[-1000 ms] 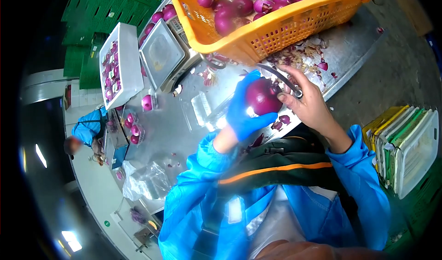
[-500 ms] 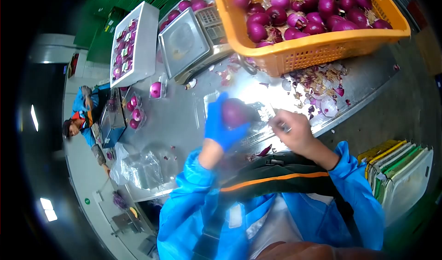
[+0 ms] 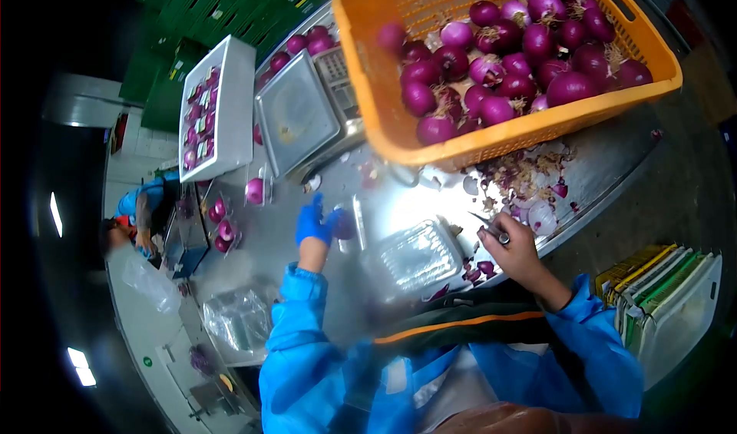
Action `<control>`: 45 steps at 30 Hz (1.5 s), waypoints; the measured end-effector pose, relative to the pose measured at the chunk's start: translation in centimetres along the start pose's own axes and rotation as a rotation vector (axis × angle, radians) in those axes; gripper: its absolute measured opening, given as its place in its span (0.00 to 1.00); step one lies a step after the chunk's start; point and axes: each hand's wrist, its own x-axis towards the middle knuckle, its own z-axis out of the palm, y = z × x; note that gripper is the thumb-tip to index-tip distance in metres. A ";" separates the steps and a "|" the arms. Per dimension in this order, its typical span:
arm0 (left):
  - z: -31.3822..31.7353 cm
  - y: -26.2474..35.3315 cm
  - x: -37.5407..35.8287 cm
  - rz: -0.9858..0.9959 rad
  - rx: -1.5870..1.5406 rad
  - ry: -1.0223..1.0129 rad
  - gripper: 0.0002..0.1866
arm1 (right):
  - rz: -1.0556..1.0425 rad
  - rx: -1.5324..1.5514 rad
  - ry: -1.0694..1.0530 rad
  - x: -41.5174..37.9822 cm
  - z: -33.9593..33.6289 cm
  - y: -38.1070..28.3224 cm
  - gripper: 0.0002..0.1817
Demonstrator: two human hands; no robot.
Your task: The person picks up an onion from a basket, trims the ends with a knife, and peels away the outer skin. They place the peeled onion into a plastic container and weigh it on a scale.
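My left hand (image 3: 316, 226), in a blue glove, is over the metal table with its fingers apart. Just right of its fingers a red onion (image 3: 343, 224) lies in a clear container, somewhat blurred. My right hand (image 3: 513, 248), bare, is closed round a small knife (image 3: 491, 228) whose blade points up and left. Between the hands sits a clear plastic tray (image 3: 418, 256) near the table's front edge. Dark red peel pieces (image 3: 485, 268) lie beside my right hand.
An orange crate (image 3: 461, 154) of red onions stands at the back. Left of it are a scale (image 3: 298, 115) and a white box (image 3: 239, 107) of packed onions. Onion skins (image 3: 530, 180) litter the right side. A co-worker (image 3: 142, 207) is at the far left.
My left hand has moved left, away from the onion it held, and opened. The knife hand has moved slightly right and down. The co-worker has shifted with a clear bag.
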 end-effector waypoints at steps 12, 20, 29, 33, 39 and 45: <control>1.7 39.1 22.4 1.008 -0.155 -0.160 0.31 | 0.083 0.112 -0.017 0.7 -2.1 5.5 0.13; 17.6 44.9 28.9 0.672 0.187 -0.275 0.46 | 0.042 0.030 0.198 1.1 -6.0 6.2 0.07; 8.1 43.3 24.9 0.477 -0.484 -0.481 0.42 | 0.174 0.186 0.322 -0.3 -7.3 4.0 0.07; -1.0 43.0 17.1 0.375 -1.105 -0.919 0.31 | 0.031 0.094 0.371 0.5 -8.4 3.7 0.12; -5.7 38.9 4.0 0.347 -1.265 -1.010 0.37 | -0.399 -0.181 0.471 2.6 -11.2 -5.2 0.15; -4.0 33.1 -2.4 0.287 -1.312 -1.042 0.45 | -0.583 -0.493 0.464 1.4 -8.9 -7.1 0.22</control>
